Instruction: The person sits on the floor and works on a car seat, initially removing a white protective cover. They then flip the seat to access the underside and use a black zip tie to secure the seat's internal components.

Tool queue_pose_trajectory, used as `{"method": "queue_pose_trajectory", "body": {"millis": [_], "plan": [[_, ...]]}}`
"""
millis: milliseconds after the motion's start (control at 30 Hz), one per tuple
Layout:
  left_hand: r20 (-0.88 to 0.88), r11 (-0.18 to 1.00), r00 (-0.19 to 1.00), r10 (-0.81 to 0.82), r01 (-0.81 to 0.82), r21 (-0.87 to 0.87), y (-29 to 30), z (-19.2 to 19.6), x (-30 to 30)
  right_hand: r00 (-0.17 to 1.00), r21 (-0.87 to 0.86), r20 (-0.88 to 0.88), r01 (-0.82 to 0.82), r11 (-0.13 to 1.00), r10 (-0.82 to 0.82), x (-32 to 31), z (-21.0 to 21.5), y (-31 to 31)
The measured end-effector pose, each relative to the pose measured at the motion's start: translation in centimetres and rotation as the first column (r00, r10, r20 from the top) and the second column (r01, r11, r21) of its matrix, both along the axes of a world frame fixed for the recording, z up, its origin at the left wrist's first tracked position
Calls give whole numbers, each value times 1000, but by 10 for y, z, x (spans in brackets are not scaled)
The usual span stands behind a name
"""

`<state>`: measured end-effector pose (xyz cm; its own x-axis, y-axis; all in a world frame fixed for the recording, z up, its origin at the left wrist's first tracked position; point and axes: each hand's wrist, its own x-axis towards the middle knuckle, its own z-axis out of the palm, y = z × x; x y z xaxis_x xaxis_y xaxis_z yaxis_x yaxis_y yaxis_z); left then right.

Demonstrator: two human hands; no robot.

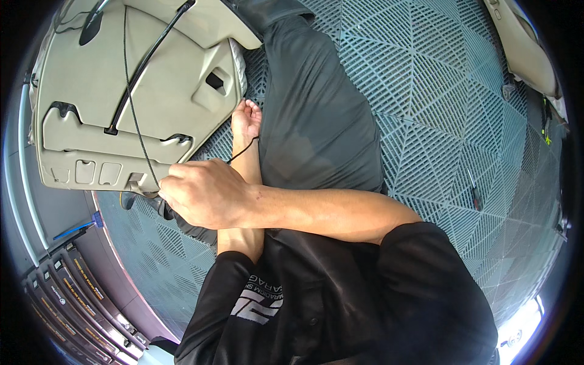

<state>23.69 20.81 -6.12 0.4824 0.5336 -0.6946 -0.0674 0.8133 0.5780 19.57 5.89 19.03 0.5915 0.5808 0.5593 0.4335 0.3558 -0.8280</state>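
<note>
A large beige moulded vehicle panel [158, 79], with black strips and cut-outs, leans at the left. Down across its face runs a thin dark cord [131, 91], ending at the fingers of my right hand [204, 193]. That hand is closed in a pinch on the cord, near the panel's lower corner. My right forearm crosses over my left one. Between the panel's side edge and my trouser leg lies my left hand [247, 120], palm up, fingers loosely curled with nothing visible in them. A short black cord [244, 149] passes over my left forearm near the wrist.
My outstretched leg [316, 103] lies on grey slotted floor tiles [420, 121]. A screwdriver-like tool [475, 194] rests on the floor at the right. Another beige panel [526, 45] stands at the far right. Dark curved strips [79, 298] and a blue brush [79, 227] are at the lower left.
</note>
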Motion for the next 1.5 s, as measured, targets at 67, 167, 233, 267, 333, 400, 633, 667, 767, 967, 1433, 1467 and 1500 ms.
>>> {"method": "queue_pose_trajectory", "body": {"millis": [67, 167, 233, 267, 333, 400, 633, 667, 767, 967, 1433, 1467, 1500], "plan": [[-113, 986, 989, -98, 112, 121, -18, 15, -2, 999, -31, 24, 24, 999, -23, 4, -8, -1], [-321, 911, 928, -187, 286, 296, -28, 47, -24, 997, -37, 57, 53, 998, -51, 7, -15, 2], [-279, 920, 952, -126, 217, 326, -19, 55, -47, 997, -23, 61, 57, 998, -56, 3, -19, 6], [-243, 909, 967, -79, 170, 380, -19, 55, -54, 996, -12, 60, 65, 998, -65, 2, -21, 9], [-151, 876, 988, 25, 52, 479, -26, 61, -61, 994, -57, 106, 42, 998, -36, -1, -23, 12], [46, 891, 996, 71, -84, 446, -37, 60, -53, 994, -72, 109, 38, 997, -30, 0, -24, 11], [348, 908, 937, 13, -157, 389, -39, 82, -67, 932, -219, 315, 255, 942, -180, -6, -34, 15], [345, 919, 938, -18, -121, 376, -45, 103, -70, 919, -236, 329, 304, 923, -219, -9, -32, 18], [268, 946, 963, 0, -87, 313, -76, 178, -88, 977, -232, 212, 89, 969, -39, -1, -33, 18], [285, 787, 920, -270, 40, 616, -39, 158, -161, 987, -309, -154, -13, 951, -36, 3, -55, 4], [-281, 415, 816, -504, 515, 750, -17, 219, -103, 999, -583, 13, -30, 812, 46, 13, -97, -4], [-453, 146, 825, -339, 521, 841, -17, 235, -104, 993, -558, 96, -8, 830, 74, 13, -98, -1], [-555, -138, 823, -119, 540, 830, -16, 249, -108, 979, -548, 145, -41, 835, 144, 15, -106, 0]]}}
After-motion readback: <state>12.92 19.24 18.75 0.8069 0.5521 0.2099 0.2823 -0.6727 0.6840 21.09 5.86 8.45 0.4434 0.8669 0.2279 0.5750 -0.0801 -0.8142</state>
